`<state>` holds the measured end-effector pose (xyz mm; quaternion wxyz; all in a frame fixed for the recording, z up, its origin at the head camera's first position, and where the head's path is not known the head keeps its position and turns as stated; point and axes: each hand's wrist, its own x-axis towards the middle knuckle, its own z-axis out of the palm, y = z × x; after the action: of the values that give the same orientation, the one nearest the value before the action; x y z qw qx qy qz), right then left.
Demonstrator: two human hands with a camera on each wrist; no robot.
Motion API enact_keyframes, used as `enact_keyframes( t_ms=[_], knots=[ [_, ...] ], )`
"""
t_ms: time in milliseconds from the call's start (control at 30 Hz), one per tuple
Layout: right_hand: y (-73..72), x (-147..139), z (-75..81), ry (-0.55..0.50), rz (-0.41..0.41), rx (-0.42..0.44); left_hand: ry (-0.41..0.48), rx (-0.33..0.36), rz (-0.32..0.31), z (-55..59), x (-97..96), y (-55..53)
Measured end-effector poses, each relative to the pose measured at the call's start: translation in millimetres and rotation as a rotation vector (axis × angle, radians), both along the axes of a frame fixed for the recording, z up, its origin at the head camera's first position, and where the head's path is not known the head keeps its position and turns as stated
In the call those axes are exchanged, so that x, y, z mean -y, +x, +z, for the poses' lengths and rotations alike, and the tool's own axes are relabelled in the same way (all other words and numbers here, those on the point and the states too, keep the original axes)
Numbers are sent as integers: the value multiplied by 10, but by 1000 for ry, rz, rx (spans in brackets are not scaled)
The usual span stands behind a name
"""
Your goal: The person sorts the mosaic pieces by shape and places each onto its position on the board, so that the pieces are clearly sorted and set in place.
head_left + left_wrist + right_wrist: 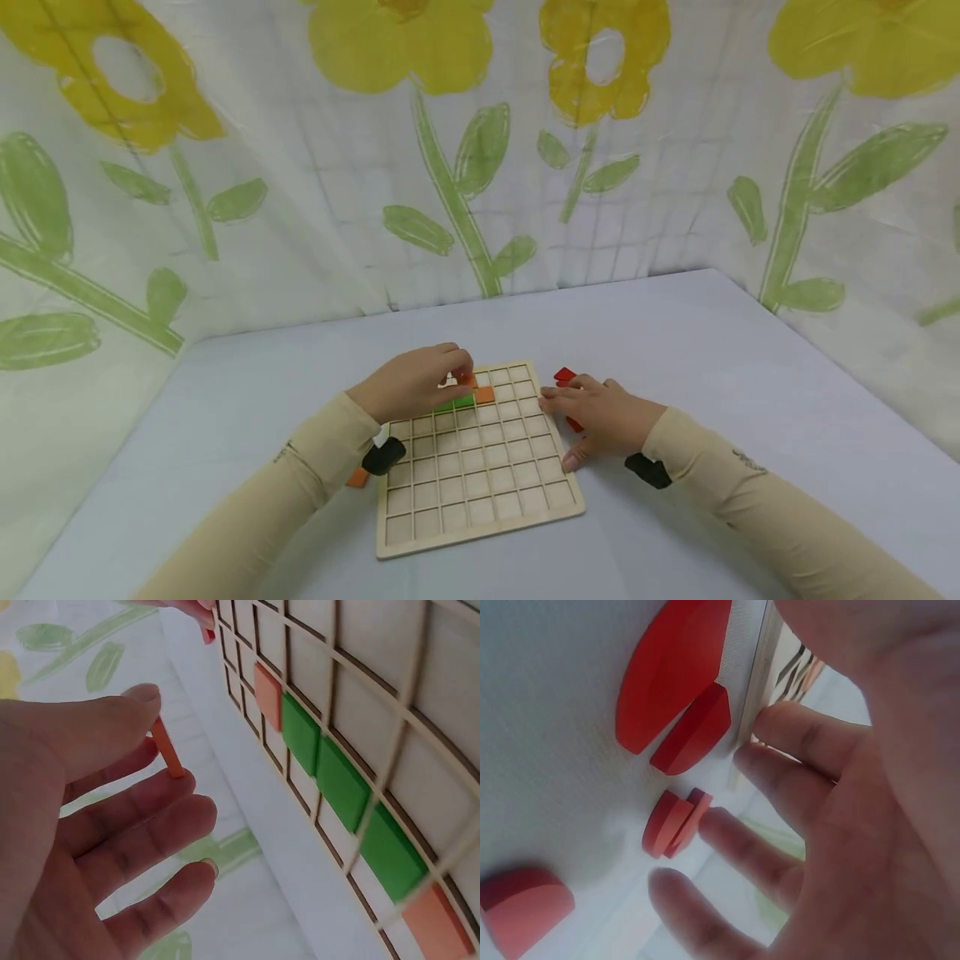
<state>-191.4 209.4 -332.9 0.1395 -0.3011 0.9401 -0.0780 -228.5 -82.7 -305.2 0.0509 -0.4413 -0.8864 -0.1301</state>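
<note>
A square wooden grid board point(491, 457) lies on the table between the hands. Above its far rows my left hand point(411, 385) pinches an orange tile point(166, 748) between thumb and fingertip, the other fingers loosely bent. In the left wrist view a row of green tiles point(343, 784) sits in the grid, with an orange tile point(268, 697) at one end and another orange tile point(438, 924) at the other. My right hand point(606, 415) holds nothing; its extended fingers rest at the board's right edge, beside several red pieces point(673, 671).
A separate red piece point(526, 909) lies apart from the others in the right wrist view. Left of the board, partly under the left forearm, is an orange piece point(357, 477). A flowered curtain point(337, 208) hangs behind the white table point(277, 392).
</note>
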Motion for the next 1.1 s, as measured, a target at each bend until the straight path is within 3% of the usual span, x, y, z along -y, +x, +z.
enact_keyframes(
  t_ms=[233, 533, 700, 833, 1100],
  knots=[
    [-5, 7, -10, -9, -11, 25, 15, 83, 7, -105, -231, -147],
    [-26, 3, -29, -47, 29, 28, -9, 105, 25, -293, -393, -312],
    [-34, 8, -40, -56, 44, 28, -64, 60, 10, -355, -454, -299],
    [-34, 2, -28, -51, 41, 23, -69, 61, 16, -344, -489, -261],
    [-14, -23, 3, -48, 25, 32, -86, 79, -9, -354, -526, -306]
  ],
)
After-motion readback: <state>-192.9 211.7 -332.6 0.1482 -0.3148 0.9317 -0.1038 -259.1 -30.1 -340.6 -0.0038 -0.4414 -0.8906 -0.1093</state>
